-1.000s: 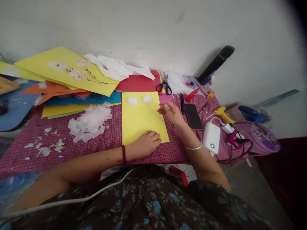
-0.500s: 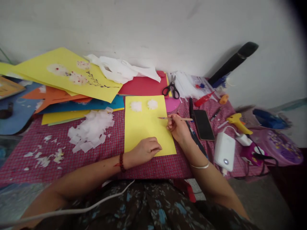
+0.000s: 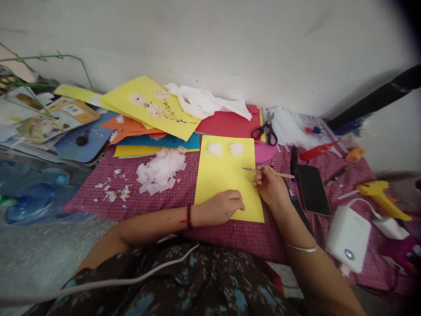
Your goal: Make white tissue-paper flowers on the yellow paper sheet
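Observation:
A sheet of yellow paper lies in front of me with two white fluffy tufts on its upper part, a left tuft and a right tuft. My right hand, at the sheet's right edge, pinches a thin paintbrush; its dark tip points left, over the paper below the tufts. Across the lower part of the sheet rests my left hand, fingers curled together. Whether anything is inside those fingers is hidden. Left of the sheet sits a heap of white paper squares.
Scissors, a red tube, a phone, a white power bank and a yellow glue gun lie on the right. Behind are stacked coloured sheets, topped by a yellow flower picture. Paper scraps lie left.
The view has swung left, so everything sits further right and more of the left side shows. Both hands keep nearly the same pose over the yellow sheet, the paintbrush still held.

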Tool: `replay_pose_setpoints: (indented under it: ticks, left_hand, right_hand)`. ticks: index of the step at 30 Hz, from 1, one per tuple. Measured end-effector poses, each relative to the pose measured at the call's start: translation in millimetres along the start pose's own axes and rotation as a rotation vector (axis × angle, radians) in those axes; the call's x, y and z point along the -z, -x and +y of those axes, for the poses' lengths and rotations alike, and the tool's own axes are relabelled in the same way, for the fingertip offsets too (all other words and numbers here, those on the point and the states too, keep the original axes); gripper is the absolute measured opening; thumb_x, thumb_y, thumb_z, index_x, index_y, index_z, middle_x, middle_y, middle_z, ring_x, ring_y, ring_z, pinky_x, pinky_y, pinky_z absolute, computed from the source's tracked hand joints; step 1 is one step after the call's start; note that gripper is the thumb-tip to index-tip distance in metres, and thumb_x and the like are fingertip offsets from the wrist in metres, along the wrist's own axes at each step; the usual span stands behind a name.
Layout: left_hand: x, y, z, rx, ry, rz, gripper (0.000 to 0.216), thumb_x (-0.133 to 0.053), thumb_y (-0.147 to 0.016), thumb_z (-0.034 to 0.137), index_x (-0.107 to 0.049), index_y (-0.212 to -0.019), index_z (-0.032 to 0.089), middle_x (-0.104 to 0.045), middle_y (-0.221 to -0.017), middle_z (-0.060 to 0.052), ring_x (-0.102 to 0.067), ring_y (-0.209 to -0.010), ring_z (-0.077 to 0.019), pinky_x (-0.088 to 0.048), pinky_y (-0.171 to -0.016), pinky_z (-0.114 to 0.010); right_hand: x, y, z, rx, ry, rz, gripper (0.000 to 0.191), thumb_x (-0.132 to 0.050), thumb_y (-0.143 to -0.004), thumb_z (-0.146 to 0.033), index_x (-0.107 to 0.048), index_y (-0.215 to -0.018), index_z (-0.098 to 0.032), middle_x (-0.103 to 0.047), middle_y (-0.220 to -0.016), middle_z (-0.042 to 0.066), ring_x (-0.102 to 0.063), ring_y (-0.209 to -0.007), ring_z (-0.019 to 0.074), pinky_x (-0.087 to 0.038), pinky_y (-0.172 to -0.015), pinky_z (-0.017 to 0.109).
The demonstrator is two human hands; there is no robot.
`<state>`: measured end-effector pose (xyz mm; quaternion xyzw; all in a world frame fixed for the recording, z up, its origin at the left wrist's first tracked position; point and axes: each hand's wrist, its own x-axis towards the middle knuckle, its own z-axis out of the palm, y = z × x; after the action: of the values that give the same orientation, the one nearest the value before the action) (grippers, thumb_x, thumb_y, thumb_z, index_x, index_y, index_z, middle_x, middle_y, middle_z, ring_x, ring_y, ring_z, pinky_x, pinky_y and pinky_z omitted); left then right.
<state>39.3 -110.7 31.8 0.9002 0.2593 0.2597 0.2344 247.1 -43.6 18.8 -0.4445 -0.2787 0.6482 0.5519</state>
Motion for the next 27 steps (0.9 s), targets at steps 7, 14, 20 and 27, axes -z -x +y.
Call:
replay_pose_setpoints:
  ticks: [7,14,20,27]
  left_hand:
    - [47.5,51.0,32.6,0.089,-0.333,0.099,0.015,-0.051,-0.095,0.015,-0.065,-0.091,0.015,-0.067,-0.106,-0.009,-0.062,-0.101,-0.0202,-0.052,-0.092,-0.034]
    - [116.9,163.9,7.1,0.893,-0.506,0.339,0.089,-0.077,-0.075,0.038,-0.032,-0.150,0.023,-0.039,-0.151,-0.018,-0.052,-0.129,-0.0373,-0.054,-0.094,-0.047]
    - [145.0,168.9,-31.3,1.056,-0.486,0.194,0.112,-0.080,-0.067,0.043,-0.016,-0.156,0.020,-0.035,-0.154,-0.023,-0.056,-0.124,-0.0423,-0.051,-0.095,-0.050]
    - [145.1,136.7,-54.9,1.110,-0.439,0.092,0.027,-0.054,-0.077,0.029,-0.066,-0.097,0.015,-0.072,-0.094,-0.011,-0.068,-0.085,-0.0273,-0.048,-0.075,-0.035]
  right_hand:
    - [5.1,-3.4,0.1,-0.028,-0.076,-0.019,0.022,-0.082,-0.066,-0.032,-0.070,-0.078,-0.018,-0.057,-0.056,-0.005,-0.049,-0.047,0.0052,-0.049,-0.046,0.017]
    - [9.8,-6.7,3.0,-0.017,-0.073,-0.065,0.023,-0.082,-0.068,-0.032,-0.070,-0.081,-0.017,-0.059,-0.057,-0.005,-0.051,-0.046,0.0049,-0.051,-0.047,0.017]
    - [9.6,-6.0,2.6,-0.009,-0.023,-0.078,0.028,-0.084,-0.067,-0.038,-0.071,-0.080,-0.018,-0.060,-0.056,-0.005,-0.050,-0.044,0.0049,-0.051,-0.046,0.017]
    - [10.5,-6.7,3.9,-0.006,-0.050,-0.086,0.030,-0.084,-0.067,-0.041,-0.070,-0.081,-0.018,-0.060,-0.056,-0.005,-0.051,-0.043,0.0043,-0.051,-0.046,0.017]
